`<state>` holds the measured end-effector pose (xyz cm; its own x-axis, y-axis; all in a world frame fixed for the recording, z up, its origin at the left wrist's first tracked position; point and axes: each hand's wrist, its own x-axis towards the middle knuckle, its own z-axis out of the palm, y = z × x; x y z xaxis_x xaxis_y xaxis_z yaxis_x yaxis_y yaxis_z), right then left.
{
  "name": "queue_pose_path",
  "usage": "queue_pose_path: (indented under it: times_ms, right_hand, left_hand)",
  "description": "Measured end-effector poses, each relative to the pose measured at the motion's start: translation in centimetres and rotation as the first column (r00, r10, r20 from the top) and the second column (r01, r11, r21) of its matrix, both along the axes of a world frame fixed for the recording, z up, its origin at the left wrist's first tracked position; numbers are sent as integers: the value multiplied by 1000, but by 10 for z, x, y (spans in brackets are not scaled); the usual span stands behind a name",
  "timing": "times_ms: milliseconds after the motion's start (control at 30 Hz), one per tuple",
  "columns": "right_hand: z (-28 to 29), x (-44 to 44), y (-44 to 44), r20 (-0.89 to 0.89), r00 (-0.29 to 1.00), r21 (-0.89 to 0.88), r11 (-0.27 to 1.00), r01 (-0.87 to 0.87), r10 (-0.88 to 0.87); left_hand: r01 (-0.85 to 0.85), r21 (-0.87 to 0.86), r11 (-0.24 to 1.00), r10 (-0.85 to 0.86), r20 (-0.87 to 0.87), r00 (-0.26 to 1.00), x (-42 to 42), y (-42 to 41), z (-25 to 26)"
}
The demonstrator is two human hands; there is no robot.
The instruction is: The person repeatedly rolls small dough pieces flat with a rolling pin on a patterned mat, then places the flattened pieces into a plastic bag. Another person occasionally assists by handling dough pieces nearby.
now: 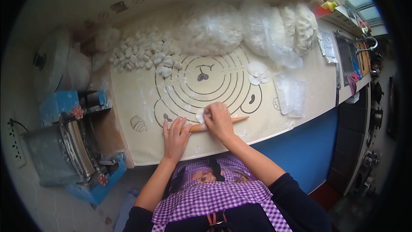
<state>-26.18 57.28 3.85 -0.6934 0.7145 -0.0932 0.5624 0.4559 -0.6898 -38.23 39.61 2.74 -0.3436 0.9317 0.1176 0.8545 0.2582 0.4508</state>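
Note:
My left hand lies over the left end of a tapered wooden rolling pin, fingers extended across it. Dough residue or flour whitens the pin's middle. My right hand pinches the edge of a small white dough disc, just beyond the pin; its fingers hide part of the disc. Both hands work over the near edge of a cream pastry mat printed with dark rings. Rolled dough rounds overlap in a pile at the mat's right. Many small floured dough pieces are heaped at the back left.
Plastic bags of dough and a large dough mass line the wall. A clear plastic container sits right of the mat. To the left stand a blue roller machine and a lidded pot. Far right is a sink.

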Motion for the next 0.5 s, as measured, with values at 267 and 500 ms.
queue_pose_path:
  times_ms: [267, 500]
  right_hand:
    - [5, 0, 5, 127, 989, -124, 988, 91, -75]
    - [31, 22, 62, 129, 948, -414, 853, 318, -291]
  left_hand:
    - [-26, -15, 1000, 26, 45, 999, 4, -11, -4]
    - [-34, -15, 999, 34, 48, 998, 3, -17, -3]
